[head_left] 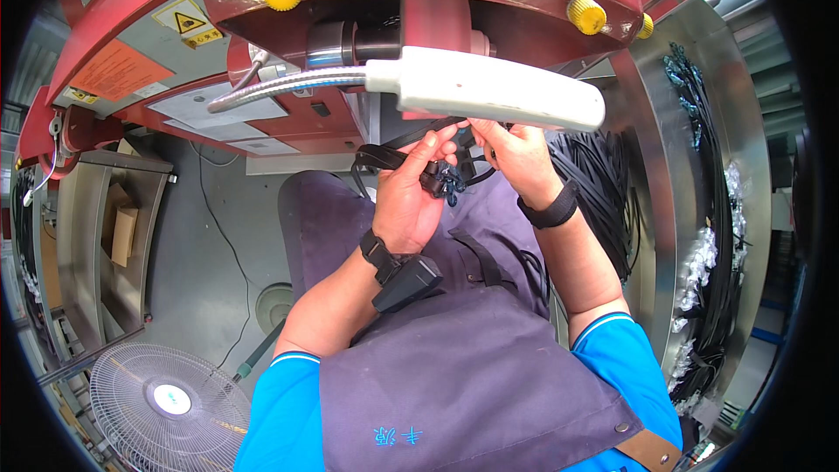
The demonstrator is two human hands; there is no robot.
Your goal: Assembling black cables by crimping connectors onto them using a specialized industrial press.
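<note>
Below the white lamp head [498,87], the left hand [409,203] had its fingers curled around a looped black strap bundle [378,156]. The flat straps appeared light, pliable and smooth enough to slip; a flat run beside the dark-blue threads [451,182] seemed the best hold. Under the lamp head's right half, the right hand [524,159] had thumb and fingers drawn together; what they pinched could not be told. Below the lamp head's right end hung thin, glossy black strips [605,192]

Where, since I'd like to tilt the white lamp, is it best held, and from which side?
Probably grip the white lamp at its rounded right end, coming from the right, clasping it top and bottom: that end is free, while the metal gooseneck joins the left.
</note>
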